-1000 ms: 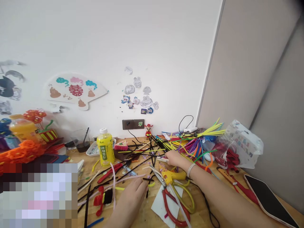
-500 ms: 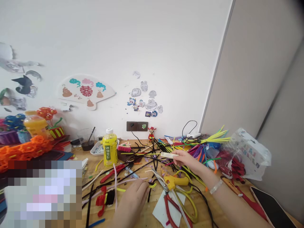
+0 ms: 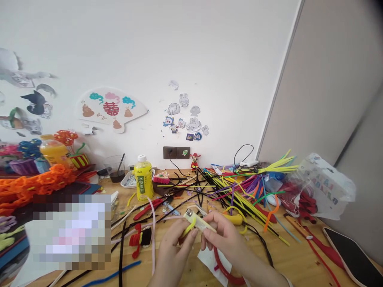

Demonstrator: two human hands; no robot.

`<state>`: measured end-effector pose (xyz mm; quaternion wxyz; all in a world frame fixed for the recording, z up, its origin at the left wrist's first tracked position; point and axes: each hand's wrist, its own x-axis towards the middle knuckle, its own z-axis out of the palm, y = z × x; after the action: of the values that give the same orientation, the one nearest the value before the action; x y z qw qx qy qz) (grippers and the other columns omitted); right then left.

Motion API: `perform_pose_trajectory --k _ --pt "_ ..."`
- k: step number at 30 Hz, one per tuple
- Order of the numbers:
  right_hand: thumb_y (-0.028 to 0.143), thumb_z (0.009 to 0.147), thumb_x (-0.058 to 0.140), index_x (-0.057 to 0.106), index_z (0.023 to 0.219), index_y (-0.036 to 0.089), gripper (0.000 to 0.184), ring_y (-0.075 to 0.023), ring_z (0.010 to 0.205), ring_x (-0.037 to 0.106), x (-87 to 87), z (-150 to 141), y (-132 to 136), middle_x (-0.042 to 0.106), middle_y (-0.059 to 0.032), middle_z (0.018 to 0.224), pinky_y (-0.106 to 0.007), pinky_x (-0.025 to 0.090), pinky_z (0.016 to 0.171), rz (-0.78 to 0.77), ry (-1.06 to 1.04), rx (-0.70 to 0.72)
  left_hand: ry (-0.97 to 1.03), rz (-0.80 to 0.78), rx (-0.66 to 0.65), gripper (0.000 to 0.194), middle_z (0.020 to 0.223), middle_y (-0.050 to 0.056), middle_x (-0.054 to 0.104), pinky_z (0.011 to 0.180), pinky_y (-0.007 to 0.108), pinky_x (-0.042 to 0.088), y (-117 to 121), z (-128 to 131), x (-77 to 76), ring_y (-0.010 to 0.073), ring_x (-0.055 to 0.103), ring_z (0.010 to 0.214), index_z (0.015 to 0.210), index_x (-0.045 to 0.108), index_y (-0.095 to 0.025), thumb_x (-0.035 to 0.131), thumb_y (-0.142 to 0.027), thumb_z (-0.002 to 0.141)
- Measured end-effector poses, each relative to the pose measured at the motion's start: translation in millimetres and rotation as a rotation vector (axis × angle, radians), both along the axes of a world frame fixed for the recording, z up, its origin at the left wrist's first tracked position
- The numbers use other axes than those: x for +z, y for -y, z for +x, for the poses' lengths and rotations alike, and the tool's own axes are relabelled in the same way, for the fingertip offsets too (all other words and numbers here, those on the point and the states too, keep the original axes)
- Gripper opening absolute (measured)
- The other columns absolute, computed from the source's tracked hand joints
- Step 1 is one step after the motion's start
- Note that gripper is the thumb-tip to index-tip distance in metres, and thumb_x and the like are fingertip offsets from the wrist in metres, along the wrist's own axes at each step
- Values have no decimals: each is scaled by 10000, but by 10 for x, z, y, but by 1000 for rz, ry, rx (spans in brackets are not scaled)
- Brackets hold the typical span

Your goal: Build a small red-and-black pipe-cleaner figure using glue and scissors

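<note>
My right hand [image 3: 223, 236] is closed on a pale yellow lighter [image 3: 198, 221] with a metal top, holding it above the wooden table [image 3: 299, 255]. My left hand [image 3: 175, 249] is closed in a pinch on a short yellow pipe-cleaner piece [image 3: 188, 230], just under the lighter's top end. The two hands meet at the middle of the view. Below them lie a white paper scrap and red-handled scissors [image 3: 223, 269], partly hidden by my right hand.
A yellow glue gun [image 3: 236, 219] lies just behind my right hand. A red and black pipe-cleaner figure [image 3: 140, 238] and a yellow drink bottle [image 3: 143, 182] are to the left. Several coloured pipe cleaners [image 3: 248, 187], a plastic bag [image 3: 326, 187] and a phone [image 3: 356, 259] are right.
My right hand took the lighter from the pipe-cleaner pile and brought it back to my left hand, which rose from the table with the yellow piece. The camera shifted left.
</note>
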<state>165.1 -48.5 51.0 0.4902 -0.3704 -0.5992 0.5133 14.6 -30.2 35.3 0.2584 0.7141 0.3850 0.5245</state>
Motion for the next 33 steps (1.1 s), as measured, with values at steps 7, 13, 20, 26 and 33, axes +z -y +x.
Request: perform_pose_trajectory --k 7,13,20,26,33 --pt "287 791 549 481 821 187 125 -141 666 611 -78 -56 18 634 0 709 -239 426 587 28 196 -47 209 -247 -10 283 596 -5 545 559 224 432 25 55 34 149 509 598 616 561 -168 558 -425 735" --pt "326 785 564 471 839 184 178 -142 652 604 -243 -97 -8 621 -2 696 -230 407 562 20 156 -18 217 -307 0 364 534 -37 450 508 215 384 -8 51 -13 124 438 533 559 494 -177 521 -491 740" --pt "458 797 546 485 886 175 303 -94 571 509 -267 -89 -1 548 23 653 -214 371 544 -15 -54 99 84 -194 -10 278 589 -2 546 531 228 418 -3 41 -25 141 490 572 610 587 -169 575 -425 718" --pt "519 777 543 491 920 167 384 -89 547 488 -257 -82 3 534 17 654 -210 356 511 -35 -92 106 178 -350 -125 263 595 -21 507 506 232 418 12 70 -7 126 488 516 704 571 -160 570 -422 727" --pt "436 805 547 495 926 175 292 -102 594 509 -300 -48 28 569 12 671 -220 351 549 33 -2 58 200 -330 -57 384 550 -10 516 537 231 419 39 63 91 144 490 568 584 552 -160 571 -530 684"
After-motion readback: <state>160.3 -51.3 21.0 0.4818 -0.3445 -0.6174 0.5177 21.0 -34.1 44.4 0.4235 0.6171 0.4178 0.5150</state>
